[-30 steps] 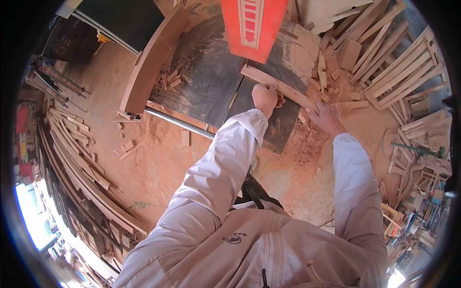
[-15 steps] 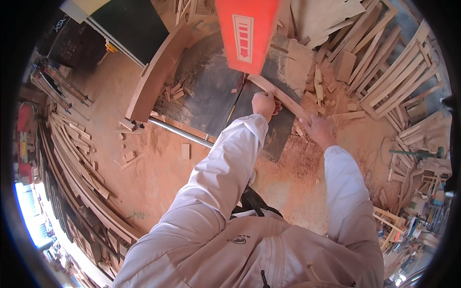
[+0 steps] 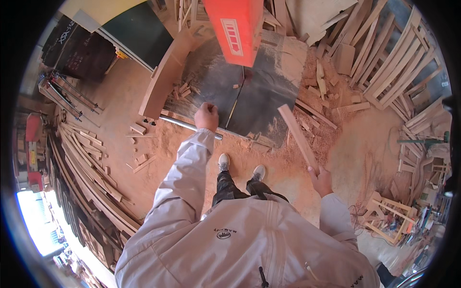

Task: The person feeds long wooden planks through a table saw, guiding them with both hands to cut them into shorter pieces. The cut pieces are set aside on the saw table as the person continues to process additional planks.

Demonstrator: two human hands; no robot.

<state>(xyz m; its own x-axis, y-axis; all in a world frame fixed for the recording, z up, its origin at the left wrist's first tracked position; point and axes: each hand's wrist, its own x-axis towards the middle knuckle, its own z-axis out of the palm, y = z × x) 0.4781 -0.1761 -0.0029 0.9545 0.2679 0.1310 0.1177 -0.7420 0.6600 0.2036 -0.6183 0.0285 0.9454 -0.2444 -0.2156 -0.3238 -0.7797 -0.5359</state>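
Two bare hands are seen, and one wooden strip (image 3: 297, 136) is held, by the right hand (image 3: 321, 181), near 4 o'clock from the middle of the view. The fingers of this hand are closed around the strip's near end; its free end is pointed to 11 o'clock, so the long axis is laid from 11 to 5 o'clock. The strip is placed at about 3 o'clock, its far end seen over the right border of one dark surface (image 3: 264, 108); whether that end is touched to it cannot be told. The left hand (image 3: 206, 116) is held near 11 o'clock, by the surface's near edge, its fingers folded in toward the palm. One red guard (image 3: 235, 36) is set at 12 o'clock, and below it the surface is crossed by one thin slot (image 3: 234, 103). One small offcut (image 3: 236, 86) is left just beside the slot; several more are clustered farther toward 10 o'clock, too bunched to be counted surely. One curved panel (image 3: 161, 81) is stood between 10 and 11 o'clock, one metal rail (image 3: 185, 124) is seen at 10, and two shoes (image 3: 224, 162) are planted between 5 and 6.
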